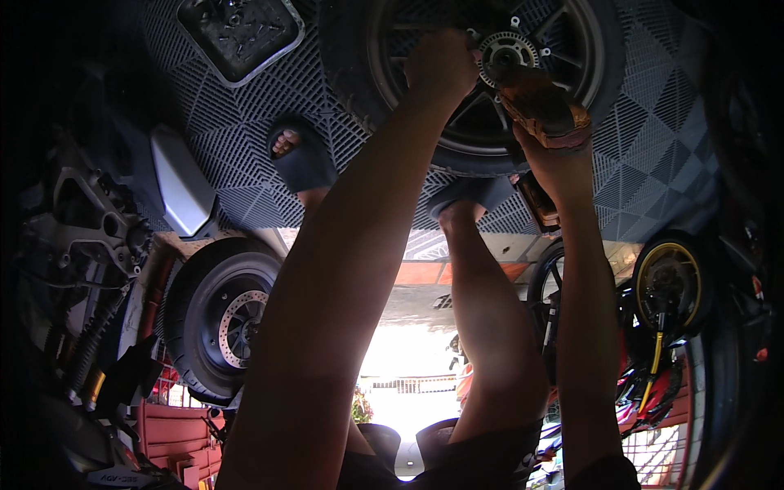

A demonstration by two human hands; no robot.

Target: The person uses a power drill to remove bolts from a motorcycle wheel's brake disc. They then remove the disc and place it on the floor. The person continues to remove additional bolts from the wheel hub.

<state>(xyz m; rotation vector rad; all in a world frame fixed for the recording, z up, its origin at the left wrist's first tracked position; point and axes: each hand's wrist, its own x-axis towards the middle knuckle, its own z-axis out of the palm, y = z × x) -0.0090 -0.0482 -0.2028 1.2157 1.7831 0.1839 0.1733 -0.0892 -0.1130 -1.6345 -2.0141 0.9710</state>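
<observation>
Gripping the hub area of a black spoked wheel (490, 90) lying flat at twelve o'clock, the left hand (441, 65) is closed in a fist just beside the toothed sprocket (505, 51), seemingly steadying it. The right hand (543, 106) wraps shut around a brown block-like tool (539, 98) touching the sprocket. Grey interlocking floor tiles (245, 147) lie beneath; another tyre with brake disc (224, 318) sits at eight o'clock, parked motorcycles (665, 327) at four.
</observation>
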